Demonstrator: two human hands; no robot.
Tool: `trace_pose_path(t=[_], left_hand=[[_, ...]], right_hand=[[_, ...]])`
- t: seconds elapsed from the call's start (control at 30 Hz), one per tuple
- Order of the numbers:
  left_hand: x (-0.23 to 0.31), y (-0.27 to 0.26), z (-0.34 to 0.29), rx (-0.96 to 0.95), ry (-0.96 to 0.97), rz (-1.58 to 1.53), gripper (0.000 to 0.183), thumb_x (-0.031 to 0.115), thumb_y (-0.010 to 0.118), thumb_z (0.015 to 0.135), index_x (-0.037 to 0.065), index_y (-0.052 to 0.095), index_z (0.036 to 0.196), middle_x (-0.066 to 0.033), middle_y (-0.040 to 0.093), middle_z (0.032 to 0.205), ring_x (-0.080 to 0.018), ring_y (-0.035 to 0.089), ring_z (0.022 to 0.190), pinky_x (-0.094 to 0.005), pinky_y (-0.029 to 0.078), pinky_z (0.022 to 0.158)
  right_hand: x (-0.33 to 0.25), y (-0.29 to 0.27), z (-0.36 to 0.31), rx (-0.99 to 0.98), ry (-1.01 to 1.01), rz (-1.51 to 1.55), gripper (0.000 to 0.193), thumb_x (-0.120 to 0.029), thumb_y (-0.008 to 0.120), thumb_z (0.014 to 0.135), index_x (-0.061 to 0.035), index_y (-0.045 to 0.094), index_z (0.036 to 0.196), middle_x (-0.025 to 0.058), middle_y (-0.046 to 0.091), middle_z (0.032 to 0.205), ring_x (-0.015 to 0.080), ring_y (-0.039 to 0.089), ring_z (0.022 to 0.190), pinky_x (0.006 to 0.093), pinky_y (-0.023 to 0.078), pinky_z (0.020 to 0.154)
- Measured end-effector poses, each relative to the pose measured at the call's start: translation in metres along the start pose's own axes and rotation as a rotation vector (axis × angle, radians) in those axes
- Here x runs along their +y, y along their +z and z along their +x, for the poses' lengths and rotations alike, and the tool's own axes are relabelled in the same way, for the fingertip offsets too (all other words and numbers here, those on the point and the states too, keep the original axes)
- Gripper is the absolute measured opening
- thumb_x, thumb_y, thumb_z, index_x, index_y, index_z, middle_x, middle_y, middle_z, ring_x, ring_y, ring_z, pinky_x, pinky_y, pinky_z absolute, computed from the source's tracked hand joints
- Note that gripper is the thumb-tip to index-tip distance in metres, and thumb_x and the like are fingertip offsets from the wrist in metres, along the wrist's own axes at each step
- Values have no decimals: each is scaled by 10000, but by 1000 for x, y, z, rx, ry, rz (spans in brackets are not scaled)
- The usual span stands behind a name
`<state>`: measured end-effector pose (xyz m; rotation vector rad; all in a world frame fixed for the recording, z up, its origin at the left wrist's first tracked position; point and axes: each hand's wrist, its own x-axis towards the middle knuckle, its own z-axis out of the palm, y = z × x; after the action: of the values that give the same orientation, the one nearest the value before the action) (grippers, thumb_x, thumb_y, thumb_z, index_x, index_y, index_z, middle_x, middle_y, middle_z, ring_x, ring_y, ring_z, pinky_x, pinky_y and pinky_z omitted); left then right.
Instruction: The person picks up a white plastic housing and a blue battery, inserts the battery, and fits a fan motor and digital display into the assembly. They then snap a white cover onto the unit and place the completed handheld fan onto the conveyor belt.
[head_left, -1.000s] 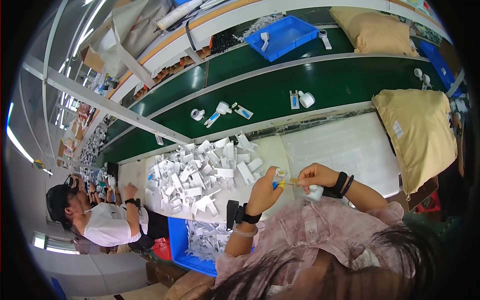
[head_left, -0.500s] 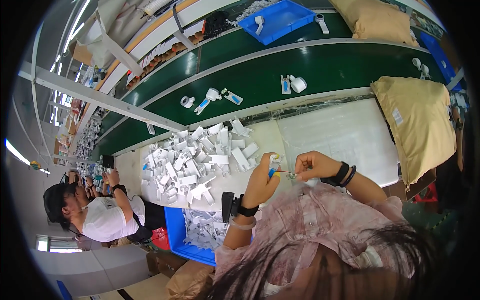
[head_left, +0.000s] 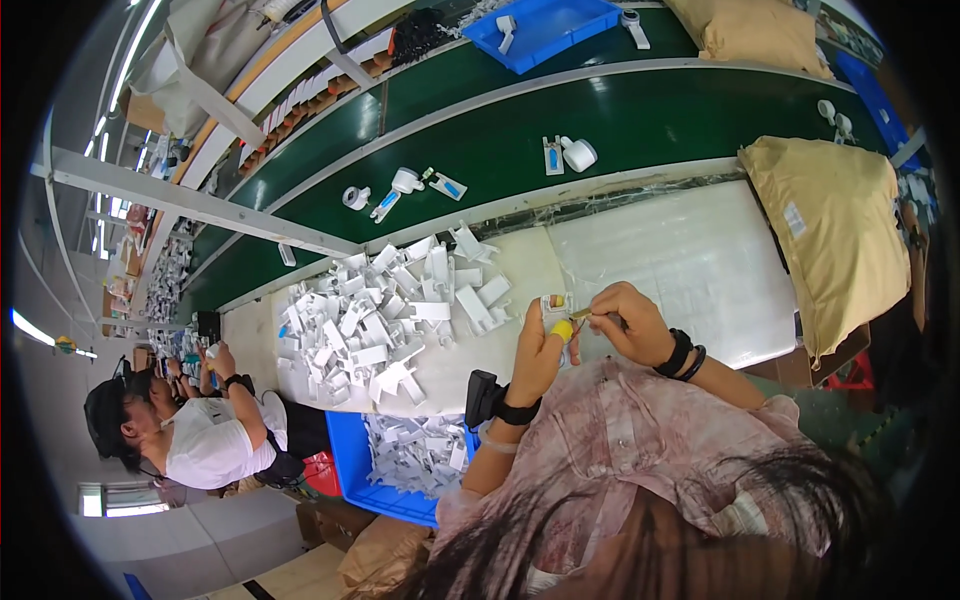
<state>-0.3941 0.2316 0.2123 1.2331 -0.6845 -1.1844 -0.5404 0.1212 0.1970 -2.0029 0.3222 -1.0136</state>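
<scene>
My left hand (head_left: 538, 352) is closed round a small white plastic part (head_left: 556, 301), held upright over the front of the bench. A yellow cover (head_left: 562, 329) sits on its thumb. My right hand (head_left: 637, 325) is just to the right, its fingers pinched on a small, thin brownish piece (head_left: 581, 314) that reaches toward the white part. That piece is too small to name, and whether the two touch I cannot tell. Left of my hands lies a heap of white plastic housings (head_left: 365, 315) on the bench.
A blue bin (head_left: 352, 470) of white parts stands below the heap. Beyond the bench runs a green conveyor (head_left: 480, 135) carrying several white-and-blue parts, with a blue tray (head_left: 540, 45) farther back. A tan sack (head_left: 825, 240) lies at right. A co-worker (head_left: 220, 440) sits at left.
My right hand has risen and turned over, its fingertips now close to the white part. The red wire and small green piece seen between my hands before no longer show clearly.
</scene>
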Motion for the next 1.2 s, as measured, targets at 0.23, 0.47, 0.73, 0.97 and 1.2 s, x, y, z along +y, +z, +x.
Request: trace_pose_path(t=[0.23,0.47,0.73,0.97,1.2], left_hand=[[4,10,-3,-68,37,13,336,-34,368,842,9,389,1175,-80,542,866,-119,512,621,-261,460,541],[5,12,-3,-66,34,104,356,-27,361,813,3,402,1165,-67,535,786,-118,514,619,-258,457,552],[6,14,-1,-94,69,119,397,-53,346,787,-8,398,1178,-68,526,770,-120,507,615,-250,436,558],[9,18,-1,-92,72,155,394,-60,352,790,-13,402,1178,-67,530,785,-114,500,620,-242,428,561],[5,19,-1,-78,51,159,357,-38,340,830,-18,410,1179,-60,533,795,-102,486,630,-235,424,571]], right_hand=[[-4,-3,1,-38,-90,-50,167,9,677,795,-55,607,933,79,619,875,232,594,818,334,460,760],[-4,-2,0,61,-93,-116,193,13,730,714,-70,650,869,53,602,890,245,534,838,340,436,749],[-1,2,-3,89,-99,-109,205,29,730,700,-69,653,863,47,589,889,246,515,843,341,430,744],[0,2,-4,113,-112,-120,221,34,729,693,-78,654,868,45,586,886,250,509,840,336,429,740],[0,0,-3,122,-106,-139,236,42,728,690,-82,658,879,42,586,883,245,506,836,331,428,730]])
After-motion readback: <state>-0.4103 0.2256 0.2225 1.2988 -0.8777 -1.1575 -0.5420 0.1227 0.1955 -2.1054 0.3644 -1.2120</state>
